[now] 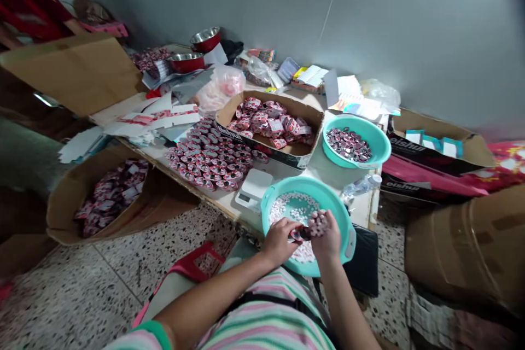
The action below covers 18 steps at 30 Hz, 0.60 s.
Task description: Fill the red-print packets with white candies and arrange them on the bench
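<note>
My left hand (pixel 281 240) grips a small red-and-white printed container (pixel 300 234), its dark opening turned toward my other hand. Cupped in my right hand (pixel 328 241) is a heap of small pale pink candies (pixel 318 223). Both hands are over a turquoise basin (pixel 346 229), where many more of the pale pieces lie scattered along the bottom. Left of the basin is a white digital scale (pixel 255 185). Rows of similar printed containers (pixel 209 157) stand packed together on the table beyond the scale.
A cardboard tray (pixel 301 159) of filled-looking printed packs sits mid-table. Another turquoise basin (pixel 379 145) holds round metallic lids. A plastic bottle (pixel 361 186) lies near the right edge. Cardboard boxes (pixel 61 219) flank the table. Someone in red (pixel 33 5) is at far left.
</note>
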Available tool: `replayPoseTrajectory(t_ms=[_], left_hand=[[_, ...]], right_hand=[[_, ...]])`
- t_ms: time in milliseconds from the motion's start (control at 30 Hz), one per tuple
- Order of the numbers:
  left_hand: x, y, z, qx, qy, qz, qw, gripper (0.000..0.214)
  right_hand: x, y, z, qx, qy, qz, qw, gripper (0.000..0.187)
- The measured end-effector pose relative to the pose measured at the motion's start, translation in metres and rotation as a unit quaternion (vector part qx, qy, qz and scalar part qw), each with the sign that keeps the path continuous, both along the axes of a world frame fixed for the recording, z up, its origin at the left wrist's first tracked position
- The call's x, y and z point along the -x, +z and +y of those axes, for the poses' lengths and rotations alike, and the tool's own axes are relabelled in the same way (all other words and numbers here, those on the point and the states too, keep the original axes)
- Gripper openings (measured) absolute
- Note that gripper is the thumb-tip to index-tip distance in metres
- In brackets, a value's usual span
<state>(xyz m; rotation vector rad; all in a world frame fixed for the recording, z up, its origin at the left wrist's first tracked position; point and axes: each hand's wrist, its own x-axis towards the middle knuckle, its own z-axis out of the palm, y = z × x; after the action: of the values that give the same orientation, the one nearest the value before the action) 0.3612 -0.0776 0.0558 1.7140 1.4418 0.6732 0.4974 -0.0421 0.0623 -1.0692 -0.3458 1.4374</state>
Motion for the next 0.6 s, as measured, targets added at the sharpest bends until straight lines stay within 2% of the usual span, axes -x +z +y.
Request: replayPoseTrajectory(t_ms=[133,267,400,600], left_hand=[[-0.001,0.0,0.003,0.008,-0.01,-0.001,1.0,0.046],[-0.001,0.0,0.006,0.019,0.0,0.007,1.0,0.046],[-0.001,0.001,0.01,0.003,-0.01,0.015,1.0,0.038],[-0.002,-0.006,0.013,0.02,0.021,-0.028,0.999,0.047]], right_hand=[[0.012,0.011,-0.002,0.067,-0.018,0.043,0.997,0.031],[0.021,0.017,0.0,0.071,-0.023,0.0,0.997,0.04],[0.026,0.019,0.005,0.069,-0.023,-0.028,0.997,0.043],[0.023,0.013,0.01,0.075,-0.012,-0.035,0.997,0.048]])
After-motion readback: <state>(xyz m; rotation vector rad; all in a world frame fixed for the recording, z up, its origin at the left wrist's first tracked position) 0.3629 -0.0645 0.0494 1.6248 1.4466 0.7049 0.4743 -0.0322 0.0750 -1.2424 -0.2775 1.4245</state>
